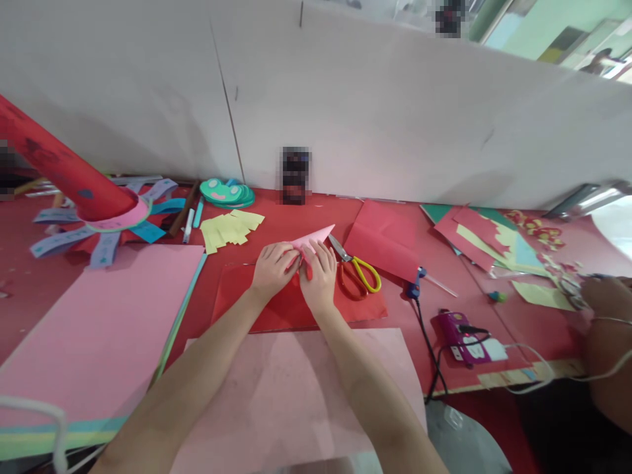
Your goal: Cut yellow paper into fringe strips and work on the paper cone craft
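my L hand (274, 268) + R hand (320, 271) tog., pinching pink paper (320, 234) | risk: fold may skew if grip slips | scissors (348, 256) just right, poss. snag if bumped

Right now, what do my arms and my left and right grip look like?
No sleeve shows on your left arm or right arm; the visible lengths are bare. Your left grip and right grip are ungloved. I see no watch, bracelet or cable on either; rings are too small to tell.
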Motion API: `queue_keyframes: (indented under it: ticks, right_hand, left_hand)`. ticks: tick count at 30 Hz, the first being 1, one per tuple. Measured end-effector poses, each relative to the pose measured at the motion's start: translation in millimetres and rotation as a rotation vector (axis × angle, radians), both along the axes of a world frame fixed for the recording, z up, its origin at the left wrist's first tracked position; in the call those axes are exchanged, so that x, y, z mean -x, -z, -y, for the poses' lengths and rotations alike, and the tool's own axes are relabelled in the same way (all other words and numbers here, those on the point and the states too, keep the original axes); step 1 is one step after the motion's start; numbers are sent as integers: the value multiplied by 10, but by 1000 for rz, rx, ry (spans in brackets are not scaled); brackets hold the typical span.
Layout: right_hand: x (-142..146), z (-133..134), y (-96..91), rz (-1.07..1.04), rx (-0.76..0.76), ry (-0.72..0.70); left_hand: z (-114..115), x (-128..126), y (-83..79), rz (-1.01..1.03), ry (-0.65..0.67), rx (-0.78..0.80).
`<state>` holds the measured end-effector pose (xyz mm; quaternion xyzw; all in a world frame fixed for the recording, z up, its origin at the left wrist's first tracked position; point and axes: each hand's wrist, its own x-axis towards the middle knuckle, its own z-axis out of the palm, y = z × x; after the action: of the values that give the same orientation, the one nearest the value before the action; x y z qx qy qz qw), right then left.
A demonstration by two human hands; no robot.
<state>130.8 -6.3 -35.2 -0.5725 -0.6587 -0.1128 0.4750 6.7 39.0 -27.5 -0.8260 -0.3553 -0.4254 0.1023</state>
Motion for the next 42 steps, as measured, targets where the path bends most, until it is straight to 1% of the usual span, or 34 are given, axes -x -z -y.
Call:
queue_keyframes:
  ticks: [8, 13, 16, 24, 29, 31, 32, 34, 36, 38, 40, 42]
  right_hand:
    - [-32, -7, -32, -23, -65, -1]
    - [-66, -12, -46, -9, -151, 8]
    - [-87, -23, -38, 4, -144, 3]
    - [-114, -36, -24, 5, -107, -1]
    - [-146, -76, 22, -75, -83, 24]
    - [-174, -93, 29, -133, -87, 22]
    - [-188, -99, 28, -163, -87, 17]
    - [-212, -107, 24, -225, -80, 14]
    - [-230, -109, 25, -287, -53, 16]
    - [-242, -111, 34, -343, -34, 25]
    - [-248, -115, 47, -381, -28, 44]
    - [-249, -118, 58, -396, -30, 70]
  left_hand:
    - [41, -13, -41, -9, 31, -81]
    - [57, -28, -44, -35, 46, -67]
    - [59, -27, -44, -24, 66, -78]
    - [47, -40, -16, -22, 71, -31]
    - [19, -22, 3, 122, 64, 45]
    - [13, -17, 0, 207, 91, 143]
    - [10, -20, -3, 259, 108, 216]
    - [-1, -40, -6, 389, 135, 412]
    - [-26, -68, 0, 533, 181, 647]
    - [-63, -77, 11, 676, 259, 867]
    - [-99, -38, 18, 806, 358, 1046]
    - [-123, 55, 6, 836, 504, 1220]
